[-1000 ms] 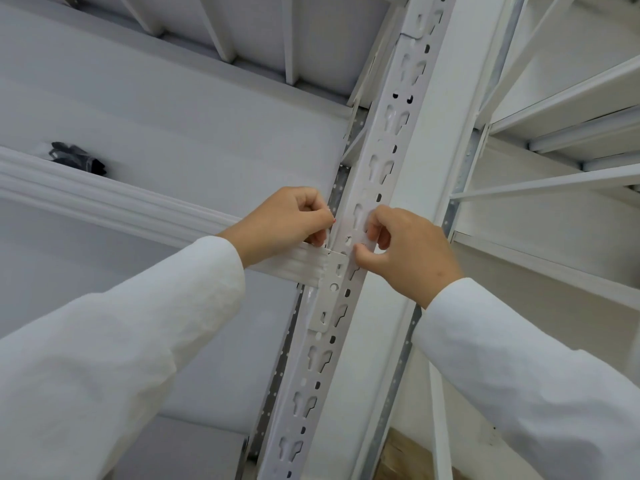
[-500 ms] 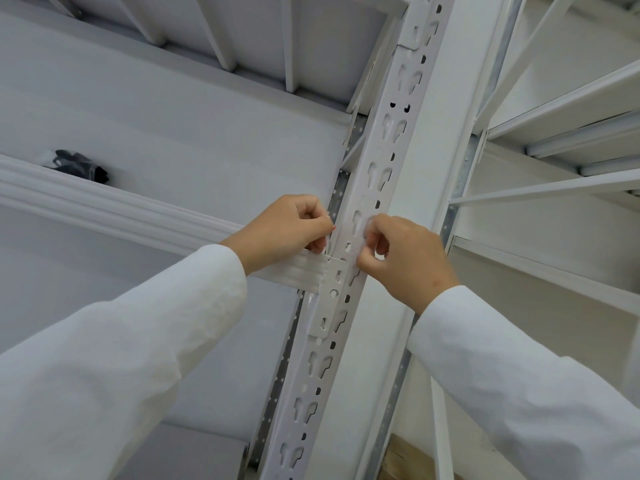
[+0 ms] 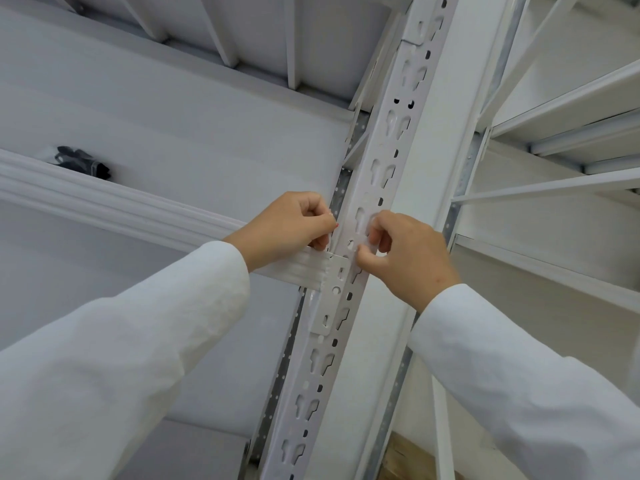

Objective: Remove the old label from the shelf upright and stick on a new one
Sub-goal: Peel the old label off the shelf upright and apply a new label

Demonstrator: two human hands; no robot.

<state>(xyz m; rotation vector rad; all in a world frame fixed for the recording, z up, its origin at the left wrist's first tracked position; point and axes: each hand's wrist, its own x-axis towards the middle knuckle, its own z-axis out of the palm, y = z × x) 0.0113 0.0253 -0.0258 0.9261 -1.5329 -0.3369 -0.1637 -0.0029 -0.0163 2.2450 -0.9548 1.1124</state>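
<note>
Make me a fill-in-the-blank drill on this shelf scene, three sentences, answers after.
Both hands work at the slotted white ___ of the shelving.
The left hand and right hand both wear ___ sleeves.
A ___ bundle lies on the shelf at far left.
Answers: upright; white; black

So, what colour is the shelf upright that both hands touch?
White, with rows of punched slots; the shelf upright shows best in the head view.

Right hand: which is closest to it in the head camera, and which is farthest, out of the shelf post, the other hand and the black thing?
1. Shelf upright, touching the right hand.
2. Left hand, just across the upright.
3. Black object, far left on the shelf.
</note>
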